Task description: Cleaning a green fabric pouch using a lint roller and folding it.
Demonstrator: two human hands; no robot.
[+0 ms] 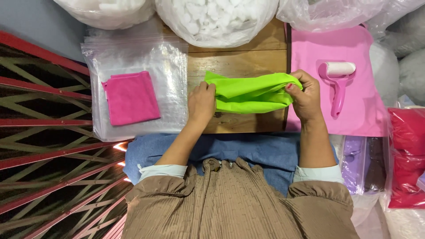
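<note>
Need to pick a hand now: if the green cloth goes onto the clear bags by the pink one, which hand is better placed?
Probably the left hand. It grips the green cloth at the end nearest the clear bags and pink cloth; the right hand holds the far end, beside the lint roller.

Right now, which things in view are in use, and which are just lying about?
In use:
- green cloth, held at both ends over the wooden table
- left hand
- right hand

Lying about:
- pink cloth on a stack of clear bags
- lint roller on a pink sheet
- sacks of white stuffing
- red bags
</note>
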